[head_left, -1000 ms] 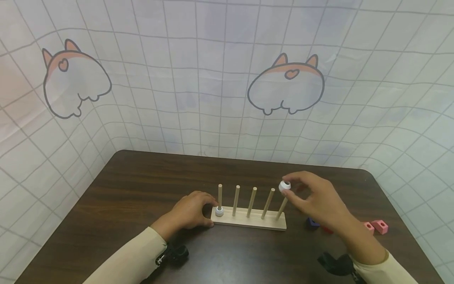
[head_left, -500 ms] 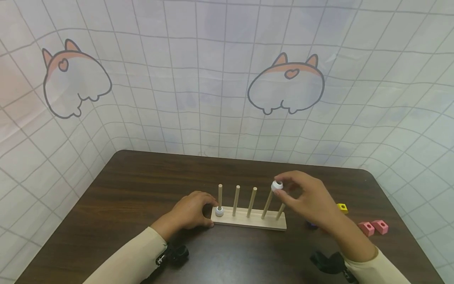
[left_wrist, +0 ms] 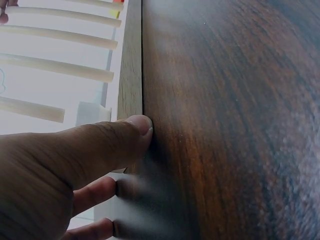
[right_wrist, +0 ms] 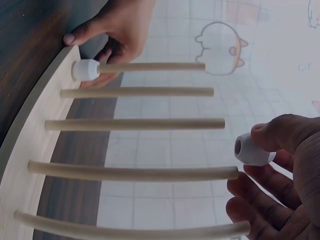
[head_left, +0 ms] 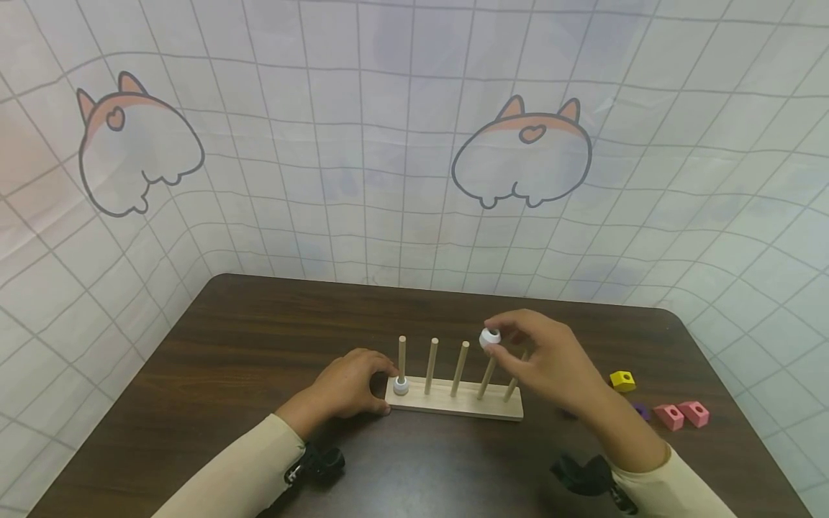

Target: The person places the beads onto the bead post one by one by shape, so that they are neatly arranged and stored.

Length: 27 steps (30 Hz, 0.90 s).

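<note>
A wooden rack [head_left: 453, 401] with several upright pegs stands on the dark table. A white bead [head_left: 401, 386] sits at the foot of the leftmost peg [head_left: 402, 356]. My right hand [head_left: 540, 360] pinches a second white bead [head_left: 489, 337] [right_wrist: 251, 149] just above the top of the fourth peg [head_left: 487, 378], near its tip [right_wrist: 232, 173]. My left hand [head_left: 352, 383] rests against the rack's left end, with its thumb [left_wrist: 125, 135] touching the base edge [left_wrist: 131, 75] and the table.
Small blocks lie right of the rack: a yellow one [head_left: 622, 380], a purple one [head_left: 641, 411] and two pink ones [head_left: 681, 414]. A gridded cloth with cartoon shapes [head_left: 521, 155] hangs behind the table's far edge [head_left: 414, 286].
My right hand has carried the white bead leftward, from over the fifth peg to just above the fourth. More blocks show at the right. The left hand stays put.
</note>
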### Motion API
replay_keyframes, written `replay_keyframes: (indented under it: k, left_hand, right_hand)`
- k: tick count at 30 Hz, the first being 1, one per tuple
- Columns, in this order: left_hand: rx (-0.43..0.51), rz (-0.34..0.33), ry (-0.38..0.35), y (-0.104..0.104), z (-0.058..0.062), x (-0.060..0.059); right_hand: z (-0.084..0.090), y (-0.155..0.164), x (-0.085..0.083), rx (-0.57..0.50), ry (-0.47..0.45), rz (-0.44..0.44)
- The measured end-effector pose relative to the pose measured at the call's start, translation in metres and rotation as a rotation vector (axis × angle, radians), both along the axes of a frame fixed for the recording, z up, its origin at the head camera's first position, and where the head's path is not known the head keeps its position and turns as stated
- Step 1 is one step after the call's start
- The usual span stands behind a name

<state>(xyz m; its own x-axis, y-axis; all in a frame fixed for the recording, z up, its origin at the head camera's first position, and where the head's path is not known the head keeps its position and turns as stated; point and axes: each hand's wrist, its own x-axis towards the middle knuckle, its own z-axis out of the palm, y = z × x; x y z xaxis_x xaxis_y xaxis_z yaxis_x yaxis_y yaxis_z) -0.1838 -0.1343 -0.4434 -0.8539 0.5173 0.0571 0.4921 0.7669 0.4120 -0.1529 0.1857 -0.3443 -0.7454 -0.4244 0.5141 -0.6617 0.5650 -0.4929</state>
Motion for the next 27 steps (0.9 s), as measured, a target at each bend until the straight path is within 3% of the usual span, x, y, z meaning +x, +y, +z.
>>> replay_keyframes:
  k: [16, 27]
  left_hand:
    - [0.008, -0.003, 0.007, 0.0, -0.001, -0.001]
    - [0.009, 0.001, 0.0, 0.0, -0.002, -0.001]
  right_hand:
    - [0.002, -0.02, 0.001, 0.017, -0.114, -0.008]
    - [0.003, -0.032, -0.002, -0.004, -0.129, 0.015]
